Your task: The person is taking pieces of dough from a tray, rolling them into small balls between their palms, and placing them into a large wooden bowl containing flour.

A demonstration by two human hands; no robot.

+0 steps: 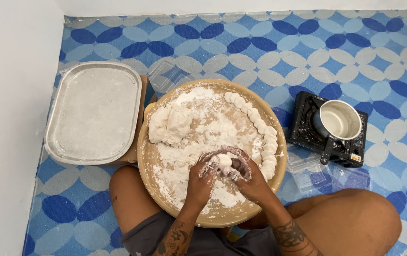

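Both hands, left (202,176) and right (247,176), cup a dough ball (224,161); many balls (265,137) line the tray (165,199), a dough lump (168,124) remains.

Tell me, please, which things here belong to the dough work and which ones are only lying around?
In use:
- small dough piece, held between left hand and right hand
- large dough lump
- row of shaped dough balls
- floured round tray

Lying about:
- rectangular metal tray, dusted white
- portable stove with a saucepan
- clear plastic lids
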